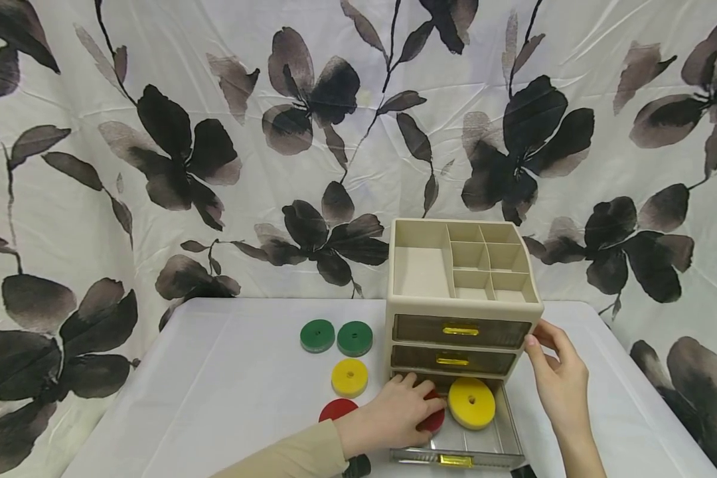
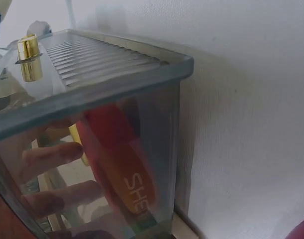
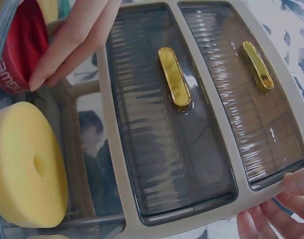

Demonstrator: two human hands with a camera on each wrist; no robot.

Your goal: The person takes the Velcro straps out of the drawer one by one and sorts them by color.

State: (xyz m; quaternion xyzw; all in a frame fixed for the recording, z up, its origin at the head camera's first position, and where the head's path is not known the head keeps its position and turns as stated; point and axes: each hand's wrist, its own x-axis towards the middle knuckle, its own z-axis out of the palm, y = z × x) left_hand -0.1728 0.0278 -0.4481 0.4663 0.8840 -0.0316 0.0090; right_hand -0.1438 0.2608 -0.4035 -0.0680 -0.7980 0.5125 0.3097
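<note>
A cream desktop organizer point(image 1: 466, 307) stands on the table with its bottom drawer point(image 1: 480, 458) pulled out. My left hand point(image 1: 388, 411) reaches into the drawer and grips a red disc point(image 1: 433, 419), thumb on the near side and fingers over the far side. White lettering shows on the rim of that red disc point(image 3: 15, 74) in the right wrist view. Beside it in the drawer lies a yellow disc point(image 1: 471, 403) with a small centre hole. My right hand point(image 1: 558, 372) rests against the organizer's right side, thumb at its front edge.
Left of the organizer lie two green discs point(image 1: 317, 336), a smaller yellow disc point(image 1: 349, 378) and another red disc point(image 1: 337, 409), partly covered by my left arm. Two upper drawers point(image 1: 461, 330) with gold handles are closed. A floral cloth point(image 1: 311, 166) hangs behind the white table point(image 1: 227, 372).
</note>
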